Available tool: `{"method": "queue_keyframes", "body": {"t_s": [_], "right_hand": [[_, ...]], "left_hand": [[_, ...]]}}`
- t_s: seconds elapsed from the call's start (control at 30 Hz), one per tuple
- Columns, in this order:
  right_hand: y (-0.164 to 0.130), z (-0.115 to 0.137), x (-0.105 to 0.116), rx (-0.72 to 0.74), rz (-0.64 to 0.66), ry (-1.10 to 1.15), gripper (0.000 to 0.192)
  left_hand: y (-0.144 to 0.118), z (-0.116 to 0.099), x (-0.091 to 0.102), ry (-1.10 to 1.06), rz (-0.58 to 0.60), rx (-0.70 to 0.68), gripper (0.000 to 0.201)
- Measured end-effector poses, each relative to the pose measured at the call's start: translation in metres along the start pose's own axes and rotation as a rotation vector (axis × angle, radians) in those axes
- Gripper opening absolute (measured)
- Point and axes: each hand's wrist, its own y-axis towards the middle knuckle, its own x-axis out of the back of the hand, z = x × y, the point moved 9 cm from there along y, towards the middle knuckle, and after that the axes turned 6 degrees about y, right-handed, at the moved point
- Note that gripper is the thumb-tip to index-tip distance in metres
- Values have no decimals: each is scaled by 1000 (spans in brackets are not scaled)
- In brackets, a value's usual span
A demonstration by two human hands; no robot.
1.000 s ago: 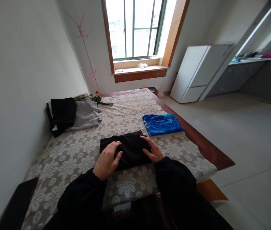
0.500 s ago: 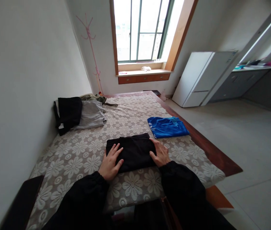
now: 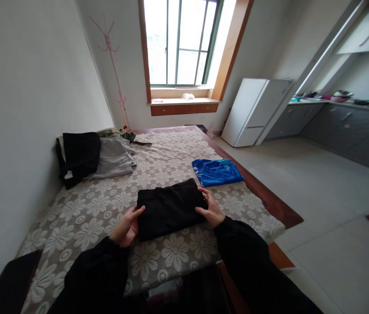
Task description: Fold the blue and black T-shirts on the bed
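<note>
A folded black garment lies on the patterned tablecloth in front of me. My left hand grips its left edge, thumb on top and the other fingers tucked beneath or behind. At the right edge, my right hand pinches the cloth between the thumb on top and fingers at the far side. Just beyond the right hand rests a folded blue garment with white print.
Against the left wall lie a black garment, a grey garment and an olive cloth item. The table's wooden edge shows on the right. Farther off stand a white fridge and a pink coat stand.
Both hands have gone from lying flat on the black garment to gripping its two side edges. The view has turned slightly right.
</note>
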Motion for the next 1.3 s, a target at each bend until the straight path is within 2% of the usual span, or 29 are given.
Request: {"method": "queue_keyframes", "body": {"t_s": [0.13, 0.23, 0.33, 0.43, 0.53, 0.6, 0.7, 0.77, 0.87, 0.97, 1.07, 1.17, 1.23, 1.3], "right_hand": [[2, -15, -1, -141, 5, 298, 80], [2, -25, 3, -224, -13, 412, 77], [11, -13, 24, -201, -22, 449, 78], [42, 27, 73, -44, -56, 386, 83], [91, 66, 144, 106, -174, 329, 84], [124, 78, 188, 169, -253, 276, 85], [156, 62, 235, 197, -381, 151, 84], [162, 36, 251, 189, -448, 41, 79], [155, 0, 259, 216, -509, -163, 55], [144, -12, 266, 299, -585, -290, 36], [140, -10, 274, 338, -638, -319, 32], [142, -10, 280, 313, -651, -308, 32], [141, -11, 283, 302, -661, -300, 34], [139, -14, 287, 288, -681, -292, 35]], "left_hand": [[-4, -7, -20, 108, 16, -84, 60], [-10, -25, -44, 203, 39, -164, 63], [-15, -52, -82, 269, 98, -235, 60], [-1, -86, -130, 309, 131, -352, 56], [44, -110, -179, 340, 100, -513, 51], [85, -111, -208, 368, 43, -584, 43], [146, -88, -237, 485, -76, -575, 33], [175, -64, -247, 535, -113, -547, 31], [200, -31, -245, 585, -149, -526, 34], [211, -11, -238, 622, -139, -523, 44], [217, -3, -238, 598, -67, -520, 58], [221, -1, -240, 522, -4, -506, 66], [221, 0, -244, 502, 51, -505, 66], [219, 0, -250, 541, 98, -532, 57]]}}
